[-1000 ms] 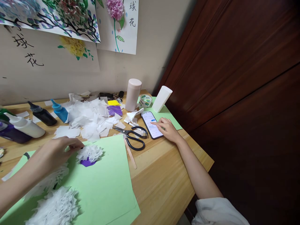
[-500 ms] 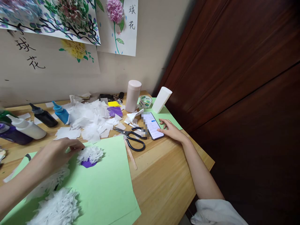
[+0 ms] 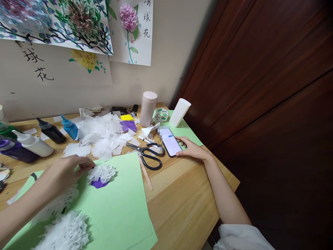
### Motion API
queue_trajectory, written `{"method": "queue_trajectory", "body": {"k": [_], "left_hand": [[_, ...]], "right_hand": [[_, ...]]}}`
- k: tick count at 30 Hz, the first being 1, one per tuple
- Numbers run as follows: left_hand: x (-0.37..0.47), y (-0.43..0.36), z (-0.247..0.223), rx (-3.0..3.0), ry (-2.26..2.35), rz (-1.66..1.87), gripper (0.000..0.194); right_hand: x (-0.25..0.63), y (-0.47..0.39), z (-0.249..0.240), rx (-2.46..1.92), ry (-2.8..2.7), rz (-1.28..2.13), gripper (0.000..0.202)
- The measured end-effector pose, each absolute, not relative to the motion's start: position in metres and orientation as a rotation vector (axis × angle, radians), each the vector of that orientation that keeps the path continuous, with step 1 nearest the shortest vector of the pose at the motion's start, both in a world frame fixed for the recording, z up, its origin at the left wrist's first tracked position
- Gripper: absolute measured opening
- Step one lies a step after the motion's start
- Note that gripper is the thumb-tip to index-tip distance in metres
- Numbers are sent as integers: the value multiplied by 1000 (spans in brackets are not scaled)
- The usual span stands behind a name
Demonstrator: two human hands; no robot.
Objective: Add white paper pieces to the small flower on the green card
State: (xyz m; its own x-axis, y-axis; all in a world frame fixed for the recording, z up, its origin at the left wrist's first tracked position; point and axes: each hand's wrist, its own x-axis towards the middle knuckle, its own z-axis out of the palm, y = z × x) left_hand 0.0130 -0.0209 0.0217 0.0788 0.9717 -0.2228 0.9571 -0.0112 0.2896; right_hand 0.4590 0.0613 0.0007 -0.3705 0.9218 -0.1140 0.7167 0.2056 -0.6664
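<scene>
My left hand (image 3: 74, 170) is closed in a pinch at the left edge of a small white paper flower (image 3: 102, 173); whatever lies between the fingertips is too small to make out. The flower sits over a purple shape (image 3: 99, 183) on a green paper sheet (image 3: 122, 205). Partly under my left forearm is a second ruffled white flower (image 3: 62, 201), and a larger one (image 3: 66, 232) is nearer to me. My right hand (image 3: 191, 149) grips the right edge of a smartphone (image 3: 170, 143), whose screen is lit, with thumb and fingers at its side.
Black-handled scissors (image 3: 145, 152) and a wooden stick (image 3: 147, 173) lie between my hands. Behind them are white paper scraps (image 3: 101, 128), a pale bottle (image 3: 148, 109), a tape roll (image 3: 161, 115) and a white cylinder (image 3: 180, 113). Paint bottles (image 3: 52, 131) stand at left; a dark wooden panel (image 3: 260, 86) rises at right.
My right thumb has moved off the phone's screen to its lower right corner, and the fingers have closed in on its side. My left hand stays at the small flower. The view has tilted slightly.
</scene>
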Motion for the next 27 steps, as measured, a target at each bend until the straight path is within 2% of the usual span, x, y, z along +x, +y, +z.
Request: {"method": "queue_trajectory", "body": {"k": [19, 22, 27], "left_hand": [[5, -20, 9, 2032, 1904, 105, 32], [7, -20, 11, 2022, 1913, 112, 32], [10, -20, 15, 2008, 1922, 123, 33]], "right_hand": [[460, 62, -1, -1592, -2150, 976, 77], [458, 64, -3, -1574, -2130, 910, 68], [445, 64, -4, -1363, -2268, 476, 36]]}}
